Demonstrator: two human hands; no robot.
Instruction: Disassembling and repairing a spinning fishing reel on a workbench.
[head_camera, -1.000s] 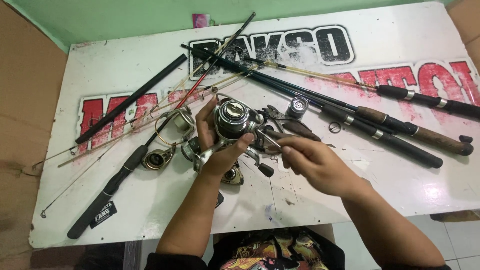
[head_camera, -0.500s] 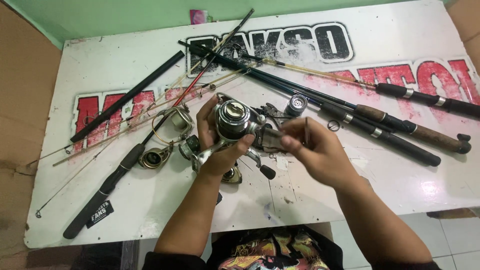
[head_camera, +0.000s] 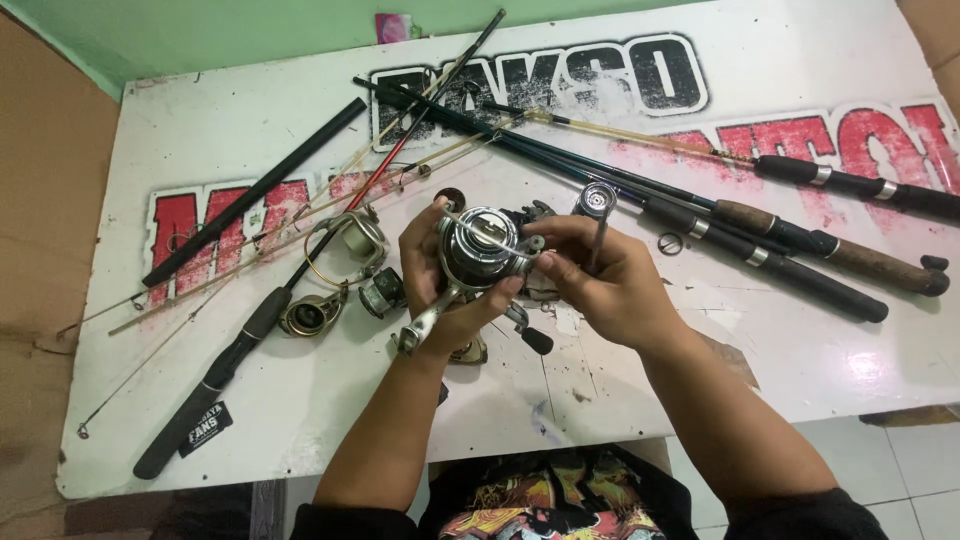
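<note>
The left hand (head_camera: 440, 290) is closed around a spinning reel (head_camera: 478, 250), holding it just above the white worktop (head_camera: 640, 380), with its foot (head_camera: 420, 330) sticking out below the palm. The right hand (head_camera: 610, 285) pinches the reel's right side with its fingertips (head_camera: 545, 262), its grip closed on a small part there; which part cannot be told.

Under and around the hands lies clutter. Left of the reel sit three loose reel pieces: a wire bail with spool (head_camera: 350, 240), a round brass-coloured body (head_camera: 310, 315) and a small dark spool (head_camera: 382, 293). A black knob (head_camera: 538, 342) pokes out beneath the hands. Behind the right hand stands a metal cap (head_camera: 598, 197), and a small ring (head_camera: 670, 243) lies near it.

Three dark rod butts (head_camera: 790, 270) fan out to the right. On the left lie a black rod tube (head_camera: 250, 195), a rod with a black handle (head_camera: 215, 375) and several thin blanks (head_camera: 300, 235), too tangled to count.
</note>
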